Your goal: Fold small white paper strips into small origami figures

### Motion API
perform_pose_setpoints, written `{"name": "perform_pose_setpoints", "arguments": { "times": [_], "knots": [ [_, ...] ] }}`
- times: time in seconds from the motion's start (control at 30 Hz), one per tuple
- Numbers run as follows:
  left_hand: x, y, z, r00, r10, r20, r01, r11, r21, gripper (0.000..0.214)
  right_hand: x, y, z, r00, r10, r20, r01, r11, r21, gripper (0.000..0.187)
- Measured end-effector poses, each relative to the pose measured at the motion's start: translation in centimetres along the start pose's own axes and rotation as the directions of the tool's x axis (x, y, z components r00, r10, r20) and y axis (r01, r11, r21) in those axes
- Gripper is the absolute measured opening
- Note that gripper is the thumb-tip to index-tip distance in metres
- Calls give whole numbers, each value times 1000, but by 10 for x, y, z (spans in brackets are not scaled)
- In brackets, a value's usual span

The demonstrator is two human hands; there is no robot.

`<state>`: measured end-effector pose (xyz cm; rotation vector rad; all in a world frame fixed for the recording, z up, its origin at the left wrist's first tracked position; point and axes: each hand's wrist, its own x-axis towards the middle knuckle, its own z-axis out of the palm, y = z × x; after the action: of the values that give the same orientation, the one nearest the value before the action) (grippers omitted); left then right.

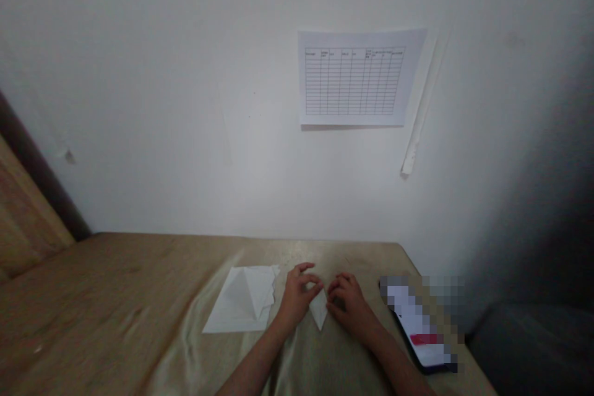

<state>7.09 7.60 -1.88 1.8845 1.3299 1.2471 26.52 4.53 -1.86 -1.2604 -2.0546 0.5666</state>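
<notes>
Both of my hands rest on a tan cloth-covered table [116,297] near its far edge. Between them lies a small folded white paper piece [319,310], pointed at its near end. My left hand [297,297] pinches its upper left edge with curled fingers. My right hand [349,304] presses fingertips on its right side, fingers bent. To the left lies a stack of white paper sheets [241,304] with a folded triangular shape on top.
A phone [420,331] with a lit screen lies at the right edge of the table. A printed table sheet [355,77] hangs on the white wall behind. A wooden board [28,210] leans at the far left.
</notes>
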Motion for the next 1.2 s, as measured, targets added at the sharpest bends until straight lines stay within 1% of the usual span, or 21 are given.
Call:
{"name": "perform_pose_setpoints", "arguments": {
  "times": [0.2,0.33,0.43,0.5,0.57,0.67,0.77,0.87,0.93,1.2],
  "knots": [
    [1,-2,-2,1000,27,-5,-27,999,-25,7,-1,-4,-3,1000,9,16,-9,1000,-7,9],
    [1,-2,-1,999,38,-31,-38,999,-2,8,0,-2,-3,1000,6,10,-6,1000,-23,9],
    [3,-2,-3,998,41,-58,-39,999,35,10,1,1,-4,1000,-2,-30,1,999,-39,9],
    [4,-2,-5,998,38,-53,-35,997,62,10,1,3,-7,997,-2,-74,-2,999,-54,10],
    [5,-2,-8,999,36,-29,-33,996,88,9,2,5,-10,994,10,-107,-18,997,-71,12],
    [5,-1,-12,999,32,29,-35,992,120,6,3,9,-12,992,48,-120,-60,993,-100,16],
    [4,1,-14,994,10,106,-26,988,149,13,4,13,-10,992,63,-112,-77,988,-132,15],
    [3,3,-15,985,-15,172,-16,984,175,22,4,13,-7,994,51,-99,-65,987,-144,14],
    [3,3,-16,981,-19,191,-18,982,190,23,3,12,-7,994,56,-91,-69,987,-147,14],
    [3,-3,-15,974,-40,221,-7,979,205,12,3,11,-8,993,79,-88,-90,987,-133,16]
  ]
}}
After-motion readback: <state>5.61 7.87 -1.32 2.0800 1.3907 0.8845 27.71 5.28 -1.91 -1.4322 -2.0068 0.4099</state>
